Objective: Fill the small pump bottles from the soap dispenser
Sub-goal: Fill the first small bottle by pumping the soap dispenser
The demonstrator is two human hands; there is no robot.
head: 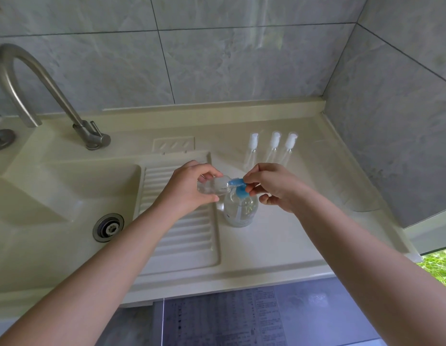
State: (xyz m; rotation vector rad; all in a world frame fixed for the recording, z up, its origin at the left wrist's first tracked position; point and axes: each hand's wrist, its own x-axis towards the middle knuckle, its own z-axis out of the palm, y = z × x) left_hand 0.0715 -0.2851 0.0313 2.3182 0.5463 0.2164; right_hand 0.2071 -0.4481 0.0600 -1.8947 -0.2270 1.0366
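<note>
A clear soap dispenser [241,212] with a blue pump head [238,186] stands on the cream counter [279,233]. My left hand [189,188] grips a small clear bottle [212,187], tilted on its side, its mouth at the blue nozzle. My right hand [271,186] rests its fingers on top of the blue pump head. Three small pump bottles with white tops stand in a row behind: one [251,152], a second [273,149], a third [289,149].
A sink basin [54,196] with a drain [108,227] lies to the left, beside a ribbed washboard slope [187,233]. A metal tap [29,83] arches over the basin. Grey tiled walls [241,58] close in behind and to the right.
</note>
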